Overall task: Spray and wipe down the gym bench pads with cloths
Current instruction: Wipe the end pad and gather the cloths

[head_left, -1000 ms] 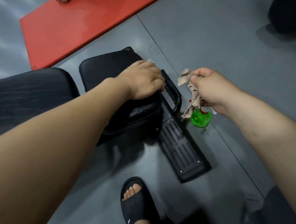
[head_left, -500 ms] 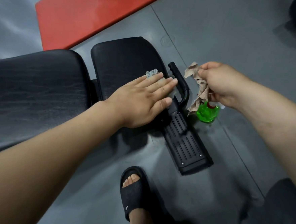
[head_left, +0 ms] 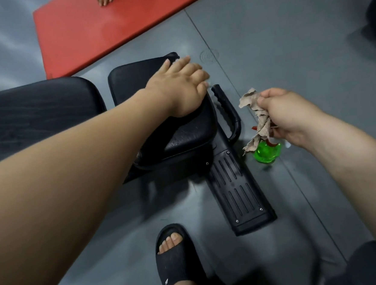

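1. So, the seat pad (head_left: 182,134) is the thing being worked on: a small black cushion whose long axis runs away from the person and leans a bit left. The bigger back pad (head_left: 35,108) is just beside it on the left, with a narrow gap between them
2. Left hand (head_left: 178,87) lies flat on the far right part of that pad, fingers fairly straight, pressing down and pointing away and to the right. Only a sliver of pale cloth (head_left: 208,83) pokes out at the fingertips, the rest is hidden under the palm
3. The bit that matters: the near end of the pad is speckled, possibly with spray droplets, hard to say at this sharpness. It sits on the person's side of the hand, down past the wrist, so I reckon the next stroke wants a pull straight back along the long axis
4. Left is clearly the nearer hand, since it's on the pad itself. Right hand (head_left: 292,115) is well off to the right, past the handle (head_left: 227,110), fingers curled round a crumpled brown cloth (head_left: 256,115)
5. Green spray bottle (head_left: 266,153) sits right below that cloth, near the handle's near end
6. Further out: ribbed base (head_left: 237,188) on the grey floor (head_left: 309,44), a black sandal (head_left: 175,254) close in, red mat (head_left: 108,30) at the far side
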A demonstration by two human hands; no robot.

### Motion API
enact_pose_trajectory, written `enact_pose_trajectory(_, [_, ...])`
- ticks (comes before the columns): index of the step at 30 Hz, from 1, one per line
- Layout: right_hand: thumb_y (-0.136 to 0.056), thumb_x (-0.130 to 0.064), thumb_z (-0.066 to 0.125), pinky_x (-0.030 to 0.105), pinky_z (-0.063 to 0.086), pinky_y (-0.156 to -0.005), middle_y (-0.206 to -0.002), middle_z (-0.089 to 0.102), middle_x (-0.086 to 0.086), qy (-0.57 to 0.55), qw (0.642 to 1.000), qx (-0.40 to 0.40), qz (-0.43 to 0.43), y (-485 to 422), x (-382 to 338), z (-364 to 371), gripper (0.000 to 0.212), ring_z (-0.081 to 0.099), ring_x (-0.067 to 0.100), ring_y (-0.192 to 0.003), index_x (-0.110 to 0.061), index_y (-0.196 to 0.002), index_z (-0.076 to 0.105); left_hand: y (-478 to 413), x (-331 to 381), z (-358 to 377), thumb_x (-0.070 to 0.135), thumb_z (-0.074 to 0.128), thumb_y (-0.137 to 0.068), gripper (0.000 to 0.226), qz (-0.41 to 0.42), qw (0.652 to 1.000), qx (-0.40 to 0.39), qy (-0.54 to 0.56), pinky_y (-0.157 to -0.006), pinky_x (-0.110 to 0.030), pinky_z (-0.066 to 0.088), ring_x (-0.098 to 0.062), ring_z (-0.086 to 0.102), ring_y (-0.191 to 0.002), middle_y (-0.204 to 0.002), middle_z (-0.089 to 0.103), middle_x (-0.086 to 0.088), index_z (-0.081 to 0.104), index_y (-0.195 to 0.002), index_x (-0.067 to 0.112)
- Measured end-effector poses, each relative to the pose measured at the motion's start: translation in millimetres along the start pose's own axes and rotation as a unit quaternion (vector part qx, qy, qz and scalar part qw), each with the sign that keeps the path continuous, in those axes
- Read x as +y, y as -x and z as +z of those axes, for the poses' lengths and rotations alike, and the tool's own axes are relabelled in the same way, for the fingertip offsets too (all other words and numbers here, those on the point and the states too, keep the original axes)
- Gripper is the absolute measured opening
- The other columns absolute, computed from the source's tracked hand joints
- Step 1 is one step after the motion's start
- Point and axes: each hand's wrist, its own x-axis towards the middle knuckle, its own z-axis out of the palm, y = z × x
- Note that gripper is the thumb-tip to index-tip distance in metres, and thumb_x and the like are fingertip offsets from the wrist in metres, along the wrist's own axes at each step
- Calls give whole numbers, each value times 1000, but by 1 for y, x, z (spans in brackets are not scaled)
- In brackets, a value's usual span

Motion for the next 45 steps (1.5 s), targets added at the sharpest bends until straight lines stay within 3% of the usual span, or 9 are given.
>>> enact_pose_trajectory(6, [-106,-15,44,24,41,-56,-71,52,0,5,1000,-2,-7,-1,0,6,19,49,15,-55,-24,-95,56,-2,-37,-6,50,10,-105,58,-104,994,14,21,-125,-55,-1,-21,-1,-157,-170,11,6,16,-161,34])
enact_pose_trajectory(14, [-107,-14,44,26,40,-57,-69,52,0,34,998,-28,-37,15,-1,3,20,48,15,-52,-24,-93,55,23,-73,-2,44,16,-104,60,-228,971,48,47,-126,-54,3,-31,7,-156,-169,14,-7,16,-161,25])
enact_pose_trajectory(21, [-106,-17,45,40,45,-75,-71,54,2,48,997,-33,-45,26,-1,-15,22,57,27,-76,-24,-92,60,46,-34,2,35,25,-107,63,-119,992,39,29,-127,-45,-2,-29,-8,-157,-171,1,-4,3,-164,17])
enact_pose_trajectory(23, [-106,-17,45,37,44,-73,-74,55,3,55,997,-38,-42,28,0,-16,22,58,28,-82,-25,-92,60,60,-23,7,36,26,-107,63,-80,995,39,37,-127,-44,-3,-27,-8,-157,-171,2,-3,4,-164,19])
enact_pose_trajectory(28, [-106,-14,44,18,45,-49,-69,54,2,23,998,-48,-34,32,-3,7,27,52,16,-54,-20,-83,56,100,2,22,43,23,-107,62,-2,998,38,39,-127,-41,-4,-24,-7,-157,-171,7,1,8,-164,26])
enact_pose_trajectory(33, [-107,-22,46,39,48,-76,-90,56,12,4,998,-50,-36,33,-4,36,27,53,26,-81,-18,-82,58,145,21,36,49,15,-103,64,33,997,63,-7,-128,-45,7,-28,6,-157,-169,19,0,18,-163,27])
enact_pose_trajectory(37, [-108,-31,48,37,57,-85,-95,72,4,-46,997,-28,-61,26,-5,50,24,71,20,-86,-18,-97,65,154,12,36,51,10,-106,59,-6,998,67,-10,-127,-46,7,-21,3,-158,-170,11,5,12,-163,35])
enact_pose_trajectory(41, [-97,-48,58,40,57,-75,-89,72,8,-23,992,-16,-120,21,-2,54,30,70,26,-77,-20,-91,68,120,-16,24,49,10,-107,57,-114,992,52,28,-127,-47,2,-22,-8,-157,-171,0,5,5,-163,35])
enact_pose_trajectory(45, [-94,-43,67,28,39,-51,-72,53,8,6,982,-13,-190,24,-2,57,28,46,19,-56,-19,-84,58,80,-37,17,48,11,-107,59,-176,981,51,60,-126,-48,-2,-28,-12,-156,-171,-4,0,4,-163,32])
